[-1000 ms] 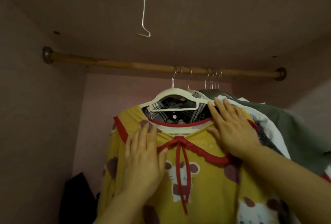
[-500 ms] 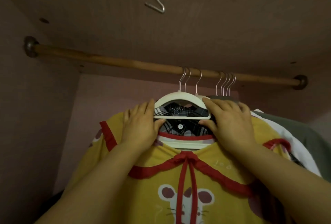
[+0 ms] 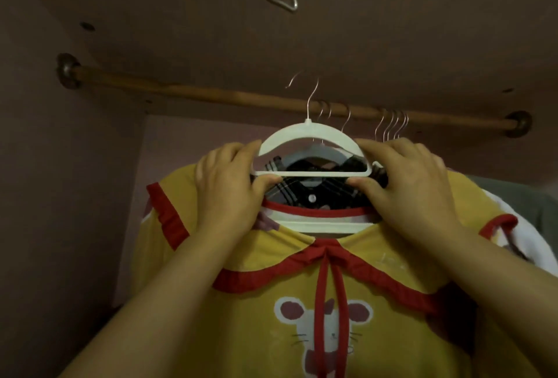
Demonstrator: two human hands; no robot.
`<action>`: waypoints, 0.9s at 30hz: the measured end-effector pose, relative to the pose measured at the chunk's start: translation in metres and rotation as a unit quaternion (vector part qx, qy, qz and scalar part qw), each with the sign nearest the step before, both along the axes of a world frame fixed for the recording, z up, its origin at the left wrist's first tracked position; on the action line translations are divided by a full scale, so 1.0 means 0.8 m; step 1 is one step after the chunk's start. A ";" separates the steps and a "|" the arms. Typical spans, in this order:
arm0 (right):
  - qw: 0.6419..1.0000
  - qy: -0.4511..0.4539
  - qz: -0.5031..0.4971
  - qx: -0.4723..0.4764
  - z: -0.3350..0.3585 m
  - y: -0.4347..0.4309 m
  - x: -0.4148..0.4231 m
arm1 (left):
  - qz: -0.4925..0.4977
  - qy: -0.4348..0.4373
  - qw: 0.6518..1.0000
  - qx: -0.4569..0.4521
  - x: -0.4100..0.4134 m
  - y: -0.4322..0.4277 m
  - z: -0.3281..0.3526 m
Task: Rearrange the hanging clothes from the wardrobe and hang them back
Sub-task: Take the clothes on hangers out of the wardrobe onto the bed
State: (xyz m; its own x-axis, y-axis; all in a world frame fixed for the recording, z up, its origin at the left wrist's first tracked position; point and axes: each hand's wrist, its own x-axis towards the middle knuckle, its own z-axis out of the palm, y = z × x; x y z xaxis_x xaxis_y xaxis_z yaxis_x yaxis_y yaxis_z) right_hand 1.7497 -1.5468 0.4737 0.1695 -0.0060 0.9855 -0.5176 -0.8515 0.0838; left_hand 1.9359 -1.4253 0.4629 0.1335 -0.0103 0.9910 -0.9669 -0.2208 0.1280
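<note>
A yellow top with red trim and a mouse print hangs on a white hanger. My left hand grips the hanger's left shoulder and my right hand grips its right shoulder. The hanger's metal hook is above the wooden rod and off it. Behind the hanger a plaid shirt shows on a grey hanger that is still on the rod.
Several more hooks with white and grey-green clothes crowd the rod's right half. The rod's left half is bare. A bent wire hook hangs from the wardrobe ceiling. The left wall stands close.
My hands went from lying flat on the yellow top's chest up to the hanger's shoulders, took hold, and lifted the hanger so its hook came off the rod.
</note>
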 end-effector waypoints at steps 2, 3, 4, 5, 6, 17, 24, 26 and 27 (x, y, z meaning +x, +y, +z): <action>1.000 0.005 -0.004 -0.013 -0.015 0.012 -0.011 | -0.010 0.001 1.000 -0.009 -0.010 0.014 -0.021; 1.000 0.004 -0.006 -0.025 -0.022 0.018 -0.017 | -0.015 0.003 1.000 -0.012 -0.016 0.021 -0.030; 0.999 0.003 -0.009 -0.037 -0.030 0.024 -0.023 | -0.020 0.007 1.000 -0.014 -0.021 0.027 -0.041; 0.999 0.000 -0.010 -0.045 -0.039 0.031 -0.030 | -0.026 0.010 0.999 -0.018 -0.027 0.034 -0.051; 0.999 -0.002 -0.009 -0.048 -0.049 0.037 -0.036 | -0.030 0.013 0.999 -0.022 -0.033 0.041 -0.062; 0.997 0.036 0.063 -0.002 -0.165 0.121 -0.142 | 0.006 0.043 0.999 0.032 -0.152 0.144 -0.179; 0.995 0.056 0.075 0.016 -0.214 0.184 -0.264 | 0.022 0.050 0.997 0.050 -0.276 0.220 -0.223; 0.996 0.057 0.069 0.023 -0.224 0.204 -0.300 | 0.007 0.052 0.997 0.060 -0.310 0.238 -0.231; 0.996 0.057 0.066 0.031 -0.228 0.215 -0.318 | 0.000 0.052 0.997 0.064 -0.325 0.246 -0.234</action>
State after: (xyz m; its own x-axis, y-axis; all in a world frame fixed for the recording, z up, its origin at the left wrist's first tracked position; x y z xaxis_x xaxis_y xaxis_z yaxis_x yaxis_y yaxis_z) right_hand 1.4955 -1.3749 0.2913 0.2830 -0.0357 0.9585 -0.3904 -0.9171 0.0811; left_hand 1.6756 -1.2283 0.2759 0.2353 -0.1364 0.9623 -0.9500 -0.2414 0.1980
